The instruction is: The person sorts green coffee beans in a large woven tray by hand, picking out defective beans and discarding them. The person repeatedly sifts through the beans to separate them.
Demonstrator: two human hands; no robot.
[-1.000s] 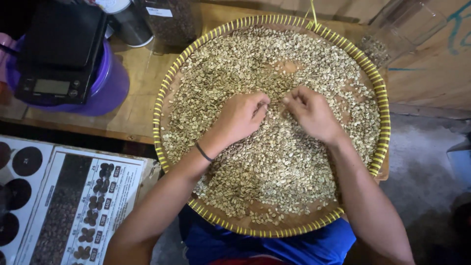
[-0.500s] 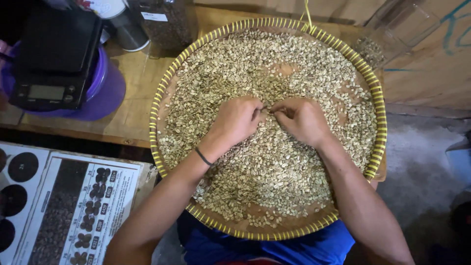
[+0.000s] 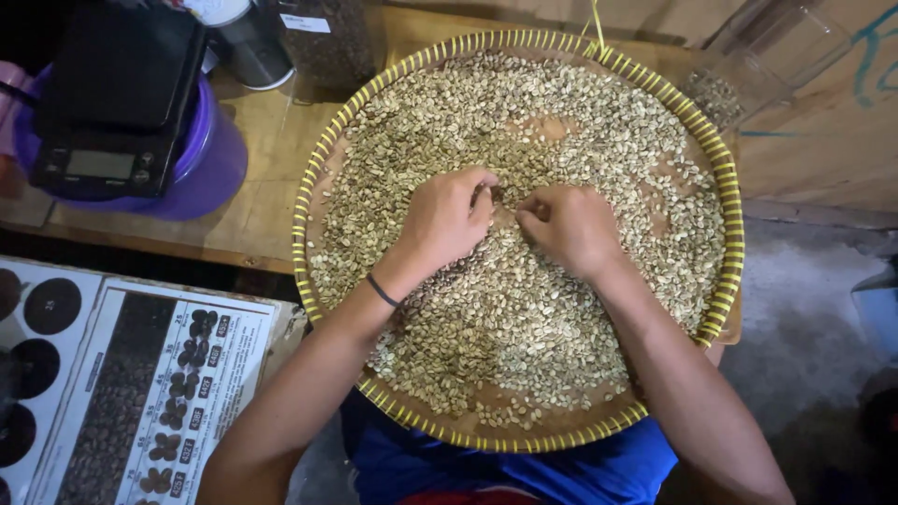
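Down on the round woven tray (image 3: 329,150), both hands rest in the middle of a wide layer of pale green beans (image 3: 524,309). The left hand (image 3: 447,220) lies knuckles up with its fingers curled under and pressed into the beans; whether it pinches any cannot be told. The right hand (image 3: 571,227) sits just beside it, fingers likewise bent inward, thumb and forefinger drawn together over the beans, their tips nearly meeting those of the left. A dark band (image 3: 382,290) circles the left wrist. The tray rests on a wooden worktop (image 3: 267,201) and overhangs its near edge. To the left stands a purple tub (image 3: 210,168) with a black scale (image 3: 117,103) on top, and lower left lies a printed chart (image 3: 150,393) showing beans.
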